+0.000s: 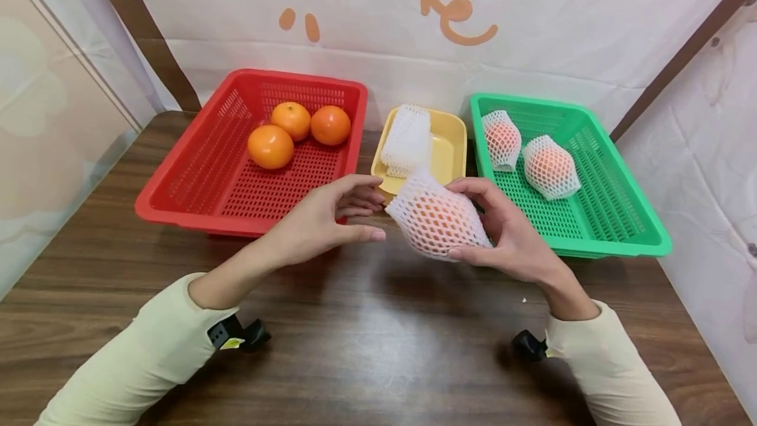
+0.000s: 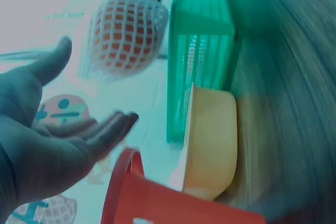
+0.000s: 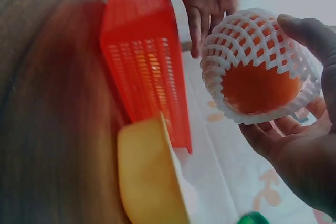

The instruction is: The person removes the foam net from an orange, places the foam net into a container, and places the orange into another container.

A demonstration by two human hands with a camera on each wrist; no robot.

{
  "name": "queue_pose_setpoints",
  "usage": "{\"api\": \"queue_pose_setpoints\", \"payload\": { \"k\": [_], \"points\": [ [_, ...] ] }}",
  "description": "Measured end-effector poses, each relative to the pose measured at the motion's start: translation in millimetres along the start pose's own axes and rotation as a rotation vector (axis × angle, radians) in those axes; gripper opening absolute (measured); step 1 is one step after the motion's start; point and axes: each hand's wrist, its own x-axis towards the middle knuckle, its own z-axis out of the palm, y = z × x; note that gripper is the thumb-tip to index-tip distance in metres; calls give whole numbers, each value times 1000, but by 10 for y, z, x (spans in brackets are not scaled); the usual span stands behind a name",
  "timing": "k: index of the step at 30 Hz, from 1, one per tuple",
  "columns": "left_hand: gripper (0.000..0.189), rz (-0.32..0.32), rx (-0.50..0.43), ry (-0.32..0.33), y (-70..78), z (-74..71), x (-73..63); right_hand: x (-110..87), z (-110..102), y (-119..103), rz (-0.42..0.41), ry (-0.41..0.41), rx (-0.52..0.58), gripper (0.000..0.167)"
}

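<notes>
An orange in a white foam net sleeve [image 1: 440, 222] is held up off the table in my right hand [image 1: 508, 235], thumb on the near side and fingers behind. In the right wrist view the sleeve's end gapes, and bare orange peel [image 3: 260, 88] shows through. My left hand [image 1: 331, 215] hovers just left of the sleeve, apart from it, thumb and fingers spread with nothing between them. Behind the hands, a yellow tray [image 1: 452, 140] holds a stack of flat white foam net sleeves [image 1: 408, 137].
At the left stands a red basket [image 1: 195, 217] with 3 bare oranges [image 1: 271, 146]. A green basket [image 1: 615, 246] on the right contains two sleeved fruits [image 1: 550, 166]. Both stand on a wooden table [image 1: 378, 347], before a printed cloth [image 1: 378, 38].
</notes>
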Motion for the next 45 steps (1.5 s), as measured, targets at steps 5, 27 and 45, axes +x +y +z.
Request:
{"api": "queue_pose_setpoints", "payload": {
  "k": [5, 27, 45],
  "points": [
    [70, -47, -96, -9, -20, 128, 12, -39, 112, 105, -73, 9, 90, 78],
    [54, 259, 282, 381, -386, 737, -31, -153, 515, 662, -6, -3, -24, 94],
    [19, 323, 380, 436, -526, 783, 34, -82, 524, 614, 189, -42, -42, 72]
  ]
}}
